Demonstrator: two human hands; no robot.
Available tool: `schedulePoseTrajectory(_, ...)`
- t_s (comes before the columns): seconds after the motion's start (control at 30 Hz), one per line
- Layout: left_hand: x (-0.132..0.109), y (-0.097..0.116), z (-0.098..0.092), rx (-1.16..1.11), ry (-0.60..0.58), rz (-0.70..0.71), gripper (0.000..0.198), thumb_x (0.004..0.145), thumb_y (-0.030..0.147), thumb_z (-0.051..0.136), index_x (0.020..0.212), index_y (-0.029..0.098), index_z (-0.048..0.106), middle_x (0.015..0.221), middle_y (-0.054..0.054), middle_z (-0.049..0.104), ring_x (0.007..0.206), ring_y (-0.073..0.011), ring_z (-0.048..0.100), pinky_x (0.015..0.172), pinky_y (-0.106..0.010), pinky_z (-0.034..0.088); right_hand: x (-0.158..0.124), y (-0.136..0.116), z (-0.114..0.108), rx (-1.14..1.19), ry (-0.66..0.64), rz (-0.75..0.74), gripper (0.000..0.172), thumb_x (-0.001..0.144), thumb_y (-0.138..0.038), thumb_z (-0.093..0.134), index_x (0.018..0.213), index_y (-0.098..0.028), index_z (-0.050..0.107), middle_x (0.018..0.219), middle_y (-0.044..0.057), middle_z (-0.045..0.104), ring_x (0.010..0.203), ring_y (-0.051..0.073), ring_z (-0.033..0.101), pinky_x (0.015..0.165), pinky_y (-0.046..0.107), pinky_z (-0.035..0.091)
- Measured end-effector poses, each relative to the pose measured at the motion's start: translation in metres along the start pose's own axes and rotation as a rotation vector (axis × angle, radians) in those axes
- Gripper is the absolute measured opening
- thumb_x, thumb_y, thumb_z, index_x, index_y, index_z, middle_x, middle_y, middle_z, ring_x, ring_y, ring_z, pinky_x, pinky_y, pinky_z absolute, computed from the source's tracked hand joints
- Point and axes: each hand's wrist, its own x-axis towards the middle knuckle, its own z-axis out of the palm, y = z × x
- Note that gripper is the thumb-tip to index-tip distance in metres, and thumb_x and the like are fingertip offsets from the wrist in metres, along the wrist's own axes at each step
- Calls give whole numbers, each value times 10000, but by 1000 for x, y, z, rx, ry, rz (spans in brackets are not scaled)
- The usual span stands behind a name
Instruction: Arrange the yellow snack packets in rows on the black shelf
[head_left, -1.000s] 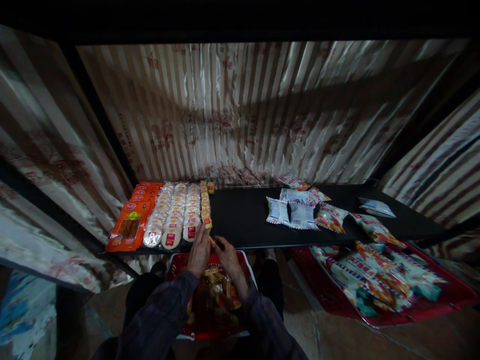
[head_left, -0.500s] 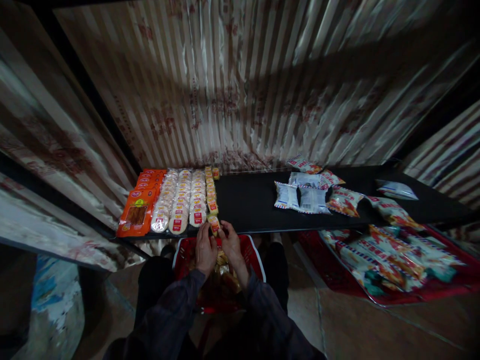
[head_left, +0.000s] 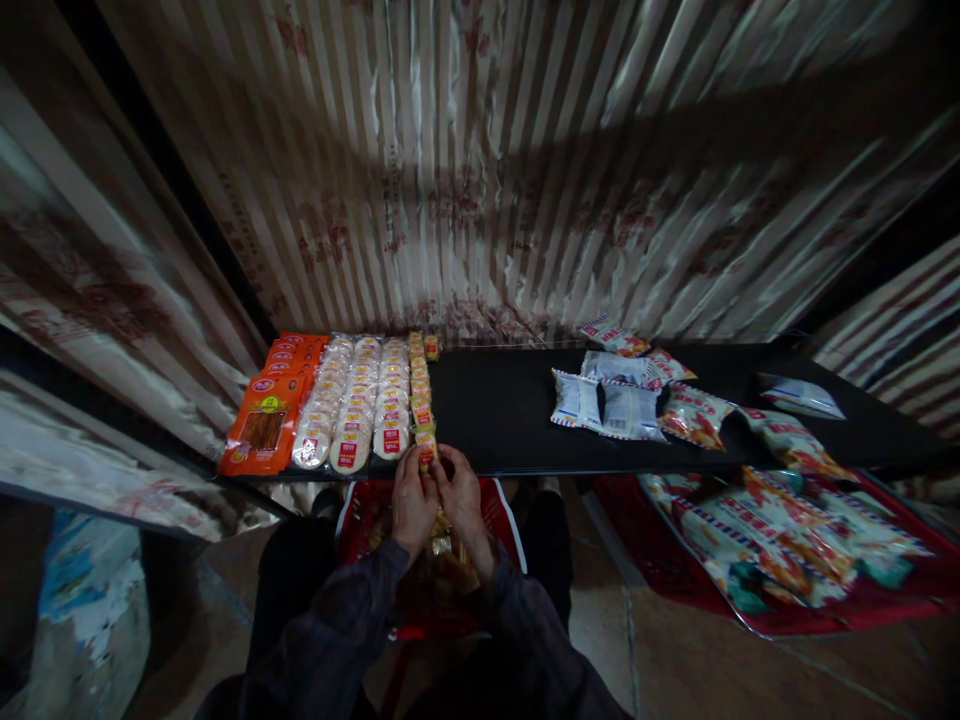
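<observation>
My left hand (head_left: 414, 497) and my right hand (head_left: 460, 492) meet at the front edge of the black shelf (head_left: 502, 420). Both pinch a small yellow snack packet (head_left: 427, 447) at the near end of a narrow row of the same packets (head_left: 420, 385). Left of that row lie rows of round white cakes (head_left: 360, 410) and a stack of orange packets (head_left: 268, 420). Below my wrists sits a red basket (head_left: 499, 510) with more yellow packets in it.
Loose white and patterned snack bags (head_left: 615, 405) lie on the shelf's right half, with one bag (head_left: 799, 395) at the far right. A red tray (head_left: 862, 590) of bags sits on the floor at right. Striped foil covers the walls.
My left hand came off the row and joined my right hand at the shelf's edge; both now pinch the front packet. The view has tilted slightly.
</observation>
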Motion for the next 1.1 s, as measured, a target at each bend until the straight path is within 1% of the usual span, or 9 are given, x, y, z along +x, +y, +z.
schedulePoseTrajectory(0.17,9,0,3,6,-3,6,490,855,86,451,1322,138,590,1406,-168,610,1349,-237,560,1181,-449,443,10,2,1,-65,-4,2,330,885,-349,548,1119,-176,703,1144,131,752,1040,281,691,991,466,517)
schedulePoseTrajectory(0.33,19,-1,7,30,4,7,481,843,79,462,1294,144,614,1387,-165,623,1342,-250,564,1192,-474,425,21,8,5,-62,23,-16,325,882,-360,555,1112,-187,704,1130,125,756,1022,267,698,972,441,530)
schedulePoseTrajectory(0.47,26,0,11,22,9,-3,504,818,55,462,1288,146,620,1408,-158,608,1363,-251,545,1198,-469,418,30,12,8,-51,40,-4,355,881,-389,566,1124,-175,710,1131,137,757,1014,271,705,962,438,536)
schedulePoseTrajectory(0.6,32,1,15,21,11,-6,499,813,49,457,1275,120,633,1411,-173,602,1368,-258,541,1203,-470,414,35,18,11,-5,56,-13,335,869,-382,596,1119,-200,723,1132,119,765,1021,256,705,961,406,538)
schedulePoseTrajectory(0.87,39,0,18,30,32,25,492,818,46,447,1263,118,646,1426,-165,591,1388,-252,524,1224,-471,391,43,19,15,-39,82,11,395,849,-408,588,1129,-163,720,1136,144,761,1039,281,702,963,424,534)
schedulePoseTrajectory(1.1,42,-1,20,14,38,26,510,820,39,443,1274,138,653,1446,-151,582,1411,-245,506,1238,-466,375,49,22,18,-26,57,4,398,869,-426,585,1157,-181,707,1145,129,757,1026,267,703,957,415,533)
